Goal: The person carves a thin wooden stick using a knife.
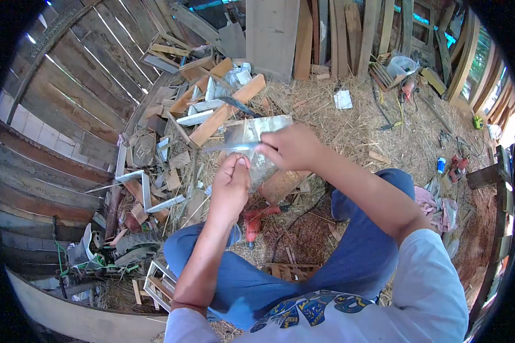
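Observation:
My right hand (289,147) is closed, its fingers wrapped round one end of a long, thin, pale thing (226,147) smeared by motion; I cannot make out its kind. Just below that streak my left hand (232,178) is closed in a pinch, thumb uppermost, and what it pinches is hidden or too small to name. Behind both hands lies a flat, pale board-like piece (249,130) with a shiny surface. A wooden block (283,186) sits below my right hand. On the straw between my legs is a red power tool (253,224).
A long plank (229,110) and a dark blade-like tool (239,106) lie beyond my hands among wood scraps. A white angled frame (146,191) stands at left. Boards (272,37) lean at the back. At right are a blue can (440,165) and a pink cloth (435,206).

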A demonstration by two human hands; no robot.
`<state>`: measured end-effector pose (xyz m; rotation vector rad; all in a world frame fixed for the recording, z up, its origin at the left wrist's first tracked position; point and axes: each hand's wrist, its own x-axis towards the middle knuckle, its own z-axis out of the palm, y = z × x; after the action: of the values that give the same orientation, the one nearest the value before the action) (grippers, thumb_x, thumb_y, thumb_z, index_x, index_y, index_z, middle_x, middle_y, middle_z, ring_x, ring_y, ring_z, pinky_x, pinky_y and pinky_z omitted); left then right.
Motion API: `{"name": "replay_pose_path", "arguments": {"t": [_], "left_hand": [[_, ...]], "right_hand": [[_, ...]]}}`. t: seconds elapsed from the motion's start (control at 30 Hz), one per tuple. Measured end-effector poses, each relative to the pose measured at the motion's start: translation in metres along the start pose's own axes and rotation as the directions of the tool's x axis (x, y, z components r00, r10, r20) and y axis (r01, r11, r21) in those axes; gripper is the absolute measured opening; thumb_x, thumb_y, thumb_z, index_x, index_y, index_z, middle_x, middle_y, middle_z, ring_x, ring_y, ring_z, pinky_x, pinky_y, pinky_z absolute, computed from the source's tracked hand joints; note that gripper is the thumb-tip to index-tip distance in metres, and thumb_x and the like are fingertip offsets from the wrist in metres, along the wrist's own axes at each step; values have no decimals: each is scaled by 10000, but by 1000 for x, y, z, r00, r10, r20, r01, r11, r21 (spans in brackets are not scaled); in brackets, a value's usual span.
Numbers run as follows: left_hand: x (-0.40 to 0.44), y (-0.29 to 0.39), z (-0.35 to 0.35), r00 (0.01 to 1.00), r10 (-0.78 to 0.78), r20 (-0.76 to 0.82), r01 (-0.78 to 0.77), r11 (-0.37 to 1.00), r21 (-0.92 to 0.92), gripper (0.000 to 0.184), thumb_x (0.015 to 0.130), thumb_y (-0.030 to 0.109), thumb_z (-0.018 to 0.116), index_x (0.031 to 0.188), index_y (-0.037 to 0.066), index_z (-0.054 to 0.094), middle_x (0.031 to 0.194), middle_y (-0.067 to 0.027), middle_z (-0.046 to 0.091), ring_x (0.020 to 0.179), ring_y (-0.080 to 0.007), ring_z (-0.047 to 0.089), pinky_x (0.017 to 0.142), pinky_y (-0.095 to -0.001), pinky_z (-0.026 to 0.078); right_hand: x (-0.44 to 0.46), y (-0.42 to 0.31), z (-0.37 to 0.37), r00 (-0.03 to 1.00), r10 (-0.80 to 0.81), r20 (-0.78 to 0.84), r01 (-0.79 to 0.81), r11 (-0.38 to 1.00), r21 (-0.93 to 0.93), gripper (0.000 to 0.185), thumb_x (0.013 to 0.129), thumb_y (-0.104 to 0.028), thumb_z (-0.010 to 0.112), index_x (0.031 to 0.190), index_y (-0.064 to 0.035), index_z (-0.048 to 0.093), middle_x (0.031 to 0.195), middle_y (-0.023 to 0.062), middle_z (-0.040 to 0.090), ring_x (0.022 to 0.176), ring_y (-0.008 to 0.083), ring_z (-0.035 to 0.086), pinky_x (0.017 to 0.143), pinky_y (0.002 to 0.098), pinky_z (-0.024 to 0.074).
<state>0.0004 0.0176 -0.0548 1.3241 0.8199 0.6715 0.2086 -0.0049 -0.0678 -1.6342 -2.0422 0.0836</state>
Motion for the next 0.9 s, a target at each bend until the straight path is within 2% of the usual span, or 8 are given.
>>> {"name": "replay_pose_path", "arguments": {"t": [0.13,0.3,0.37,0.47,0.57,0.7,0.8,0.9], "left_hand": [[-5,9,4,997,-72,9,73,997,-35,187,1101,219,429,972,126,526,566,88,333,416,-21,244,371,-237,151],[-4,9,2,997,-64,43,67,995,-70,181,1102,228,430,985,130,527,578,87,324,422,-17,232,370,-230,149],[-12,11,4,994,-98,47,102,992,-77,181,1103,230,430,987,130,527,582,87,321,425,-16,231,369,-229,152],[-10,16,5,989,-136,56,140,987,-83,177,1105,239,429,998,135,526,588,84,325,427,-19,229,370,-229,153],[-11,19,3,984,-162,78,174,970,-167,174,1107,250,426,1013,142,524,595,82,324,429,-22,226,373,-226,154],[-10,20,2,975,-184,123,206,957,-202,187,1110,273,415,1015,149,517,597,84,297,433,-26,210,376,-225,149],[-11,19,-2,969,-200,149,232,942,-243,191,1111,284,412,1008,159,514,596,87,277,433,-25,200,376,-226,143],[-9,26,0,959,-230,168,270,923,-276,187,1109,289,415,1003,169,512,593,90,263,429,-25,190,376,-227,134]], "right_hand": [[2,13,-10,996,86,-20,-86,996,2,425,989,-489,517,815,-124,648,641,144,643,625,385,661,590,526,510],[0,5,-7,999,29,44,-28,999,-17,444,989,-500,518,816,-114,654,676,146,659,665,402,668,620,520,521],[6,33,-3,977,200,-69,-196,979,61,449,991,-501,515,824,-108,655,700,144,666,695,399,672,638,514,525],[12,39,-11,943,302,-141,-290,952,96,431,991,-492,520,842,-113,660,716,144,667,709,392,671,648,512,524],[-5,-2,-22,981,195,13,-195,973,121,418,989,-478,530,833,-115,663,708,144,662,704,389,670,644,517,520],[-10,-6,-12,998,59,16,-59,996,59,403,983,-470,543,819,-121,662,666,140,644,648,392,658,602,520,511],[-2,0,-6,998,28,-61,-23,996,84,404,979,-471,549,810,-121,660,652,147,639,623,393,653,583,520,509],[-5,-7,-19,1000,-1,-17,2,997,81,396,978,-470,550,814,-130,667,654,149,644,623,388,656,583,522,512]]}}
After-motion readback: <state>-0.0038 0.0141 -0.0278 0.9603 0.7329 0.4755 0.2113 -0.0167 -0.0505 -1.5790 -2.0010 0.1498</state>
